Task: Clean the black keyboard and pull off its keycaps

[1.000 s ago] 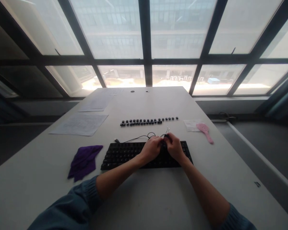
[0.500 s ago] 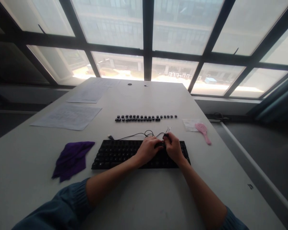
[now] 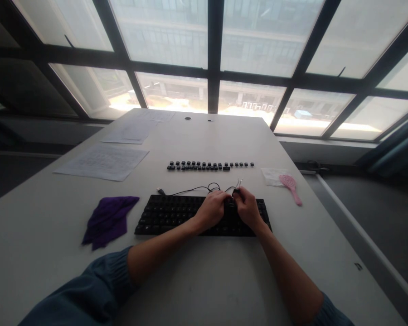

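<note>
A black keyboard [image 3: 177, 215] lies in front of me, its right half partly covered by my hands. My right hand [image 3: 247, 210] is closed around the dark handle of a keycap puller [image 3: 238, 184], whose thin metal wires stick up and away from the fingers. Close beside it, over the keyboard's upper right part, my left hand [image 3: 211, 209] has its fingers curled together with the tips near the puller. What those fingertips pinch, if anything, is hidden. Behind the keyboard, several loose black keycaps [image 3: 204, 166] stand in two rows.
A black cable [image 3: 190, 190] with its USB plug [image 3: 161, 191] runs behind the keyboard. To the left lie a purple cloth [image 3: 109, 222] and printed papers [image 3: 104, 162]. A pink hairbrush [image 3: 290, 186] rests partly on a clear plastic bag [image 3: 270, 177] at the right.
The view has shifted slightly, so everything on the table appears a little further right. My left fingers have shifted slightly by the puller; the right hand keeps its grip.
</note>
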Available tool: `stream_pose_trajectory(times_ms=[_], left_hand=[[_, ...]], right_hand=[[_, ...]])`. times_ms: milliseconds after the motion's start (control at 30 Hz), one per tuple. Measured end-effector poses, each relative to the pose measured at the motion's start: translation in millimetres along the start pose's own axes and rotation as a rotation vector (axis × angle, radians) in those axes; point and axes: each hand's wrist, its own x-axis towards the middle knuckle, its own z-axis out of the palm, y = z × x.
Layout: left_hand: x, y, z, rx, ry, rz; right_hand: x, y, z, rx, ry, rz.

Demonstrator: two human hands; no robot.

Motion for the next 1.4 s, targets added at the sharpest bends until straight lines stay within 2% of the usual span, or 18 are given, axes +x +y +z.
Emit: stream_pose_trajectory(times_ms=[267, 633, 767, 933, 1133, 1200, 1400], left_hand=[[-2.4, 1.6, 0.1, 0.114, -0.004, 0.045], [2.6, -2.6, 7.8, 0.199, -0.048, 0.057], [1.4, -2.9, 8.1, 0.168, -0.036, 0.087], [-0.3, -0.8, 5.7, 0.077, 0.007, 0.041], [5.0, 0.1, -0.8, -0.208, 0.210, -0.168], [5.5, -1.3, -1.2, -0.245, 0.230, -0.206], [2.4, -3.3, 1.7, -0.174, 0.185, -0.114]], right_hand=[[-4.1, -1.7, 2.4, -0.107, -0.079, -0.120], [-7.0, -8.0, 0.8, -0.091, -0.019, -0.158], [-8.7, -7.3, 0.2, -0.069, 0.053, -0.143], [-8.1, -6.1, -0.8, -0.007, 0.127, -0.065], [-3.6, -2.9, -1.2, 0.070, 0.253, 0.033], [-2.9, -2.8, -1.6, 0.091, 0.268, 0.050], [-4.1, -5.3, -2.3, 0.140, 0.266, 0.043]])
